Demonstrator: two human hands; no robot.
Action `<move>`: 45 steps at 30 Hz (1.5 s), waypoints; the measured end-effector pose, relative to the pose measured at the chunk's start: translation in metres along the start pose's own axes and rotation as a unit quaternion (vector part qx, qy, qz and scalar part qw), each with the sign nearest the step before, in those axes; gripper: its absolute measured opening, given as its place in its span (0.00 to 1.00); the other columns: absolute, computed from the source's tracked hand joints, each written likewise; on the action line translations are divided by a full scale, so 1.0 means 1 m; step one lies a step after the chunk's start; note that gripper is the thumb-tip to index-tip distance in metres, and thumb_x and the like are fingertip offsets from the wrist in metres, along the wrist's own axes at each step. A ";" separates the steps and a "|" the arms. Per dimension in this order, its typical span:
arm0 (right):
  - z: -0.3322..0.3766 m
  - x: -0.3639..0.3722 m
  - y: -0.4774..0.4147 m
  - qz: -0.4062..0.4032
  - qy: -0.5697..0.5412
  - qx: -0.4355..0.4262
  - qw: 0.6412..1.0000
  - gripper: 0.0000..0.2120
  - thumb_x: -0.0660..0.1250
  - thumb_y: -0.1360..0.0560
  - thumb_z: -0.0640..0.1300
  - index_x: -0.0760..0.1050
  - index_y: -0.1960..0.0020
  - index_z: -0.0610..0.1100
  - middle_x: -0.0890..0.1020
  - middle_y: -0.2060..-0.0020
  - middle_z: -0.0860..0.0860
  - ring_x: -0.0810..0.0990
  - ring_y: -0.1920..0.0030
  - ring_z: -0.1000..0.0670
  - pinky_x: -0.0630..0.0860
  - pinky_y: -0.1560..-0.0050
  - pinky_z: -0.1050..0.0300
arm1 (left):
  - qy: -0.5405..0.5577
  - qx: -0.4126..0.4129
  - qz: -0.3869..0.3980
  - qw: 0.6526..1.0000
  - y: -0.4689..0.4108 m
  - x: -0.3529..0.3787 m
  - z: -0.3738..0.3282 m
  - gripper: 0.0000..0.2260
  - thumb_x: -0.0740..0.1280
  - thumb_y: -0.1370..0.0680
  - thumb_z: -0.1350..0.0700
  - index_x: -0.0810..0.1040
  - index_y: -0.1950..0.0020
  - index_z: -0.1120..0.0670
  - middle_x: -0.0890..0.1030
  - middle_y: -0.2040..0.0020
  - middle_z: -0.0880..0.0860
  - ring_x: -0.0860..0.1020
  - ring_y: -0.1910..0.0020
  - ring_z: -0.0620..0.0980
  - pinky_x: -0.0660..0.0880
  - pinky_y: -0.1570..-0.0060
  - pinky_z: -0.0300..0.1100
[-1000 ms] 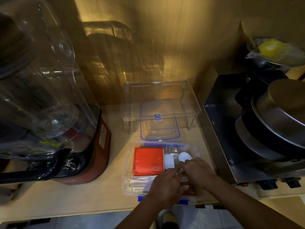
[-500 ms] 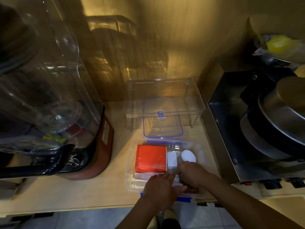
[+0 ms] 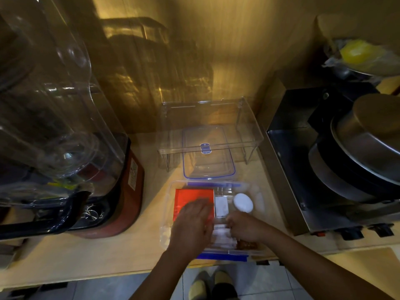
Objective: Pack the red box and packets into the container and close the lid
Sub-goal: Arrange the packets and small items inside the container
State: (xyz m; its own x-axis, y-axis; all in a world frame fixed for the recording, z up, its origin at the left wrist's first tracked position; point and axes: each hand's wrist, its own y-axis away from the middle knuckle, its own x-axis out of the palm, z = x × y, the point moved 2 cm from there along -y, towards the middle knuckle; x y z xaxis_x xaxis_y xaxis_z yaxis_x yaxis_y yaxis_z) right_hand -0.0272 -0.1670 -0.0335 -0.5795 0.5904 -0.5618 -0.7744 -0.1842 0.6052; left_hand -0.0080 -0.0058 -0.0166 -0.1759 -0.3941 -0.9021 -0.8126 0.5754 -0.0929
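Note:
A clear plastic container (image 3: pixel 258 204) with blue clips sits on the wooden counter near its front edge. Inside it a flat red box (image 3: pixel 190 194) lies at the left, with a small white box (image 3: pixel 221 205) and a round white object (image 3: pixel 243 202) to its right. White packets (image 3: pixel 223 234) lie in the near part. My left hand (image 3: pixel 192 226) rests flat over the near half of the red box, fingers apart. My right hand (image 3: pixel 245 227) is curled on the packets. The clear lid (image 3: pixel 207 152) with a blue rim lies behind the container.
A clear acrylic shelf (image 3: pixel 249 128) stands over the lid at the back. A large blender with a red base (image 3: pixel 121 195) stands at the left. A steel appliance (image 3: pixel 307 174) holding stacked pans stands at the right. The counter's front edge (image 3: pixel 86 276) runs just below the container.
My left hand has moved up and left from the packets onto the red box. My right hand stays on the packets. The camera has shifted slightly.

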 end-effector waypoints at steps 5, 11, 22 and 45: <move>0.002 -0.004 -0.001 -0.102 -0.013 0.024 0.994 0.08 0.61 0.24 0.34 0.77 0.48 0.37 0.81 0.49 0.41 0.80 0.48 0.46 0.76 0.46 0.55 | -0.112 -0.085 0.160 0.977 -0.008 0.013 0.037 0.27 0.52 0.20 0.42 0.45 0.24 0.43 0.45 0.21 0.52 0.41 0.23 0.56 0.41 0.26 0.53; 0.004 -0.010 -0.003 -0.218 0.078 0.035 0.972 0.17 0.62 0.23 0.46 0.68 0.35 0.44 0.78 0.43 0.45 0.77 0.43 0.47 0.75 0.45 0.54 | -0.123 -0.077 0.196 0.970 -0.008 0.018 0.046 0.31 0.55 0.22 0.40 0.42 0.25 0.42 0.43 0.21 0.53 0.41 0.23 0.58 0.47 0.26 0.55; 0.010 0.004 -0.037 -0.113 0.106 0.083 0.984 0.37 0.66 0.26 0.53 0.48 0.25 0.54 0.70 0.35 0.41 0.77 0.42 0.42 0.77 0.45 0.49 | -0.103 -0.088 0.183 0.974 -0.005 0.024 0.047 0.30 0.55 0.22 0.40 0.42 0.25 0.39 0.41 0.21 0.51 0.39 0.24 0.55 0.50 0.27 0.56; 0.009 -0.029 0.013 -0.275 -0.149 0.040 0.949 0.18 0.66 0.25 0.44 0.68 0.37 0.51 0.76 0.52 0.54 0.78 0.53 0.53 0.79 0.56 0.60 | 0.559 -0.372 -0.044 0.740 -0.035 -0.007 0.001 0.04 0.67 0.25 0.60 0.76 0.50 0.54 0.81 0.57 0.52 0.82 0.63 0.47 0.78 0.71 0.38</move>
State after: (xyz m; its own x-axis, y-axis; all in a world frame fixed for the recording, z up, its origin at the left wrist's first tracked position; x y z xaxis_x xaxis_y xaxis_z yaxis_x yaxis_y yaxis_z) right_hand -0.0181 -0.1792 -0.0044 0.0142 0.7785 -0.6275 -0.9106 0.2693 0.3135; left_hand 0.0220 -0.0225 -0.0080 -0.1160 -0.9923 0.0438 -0.8563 0.1223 0.5017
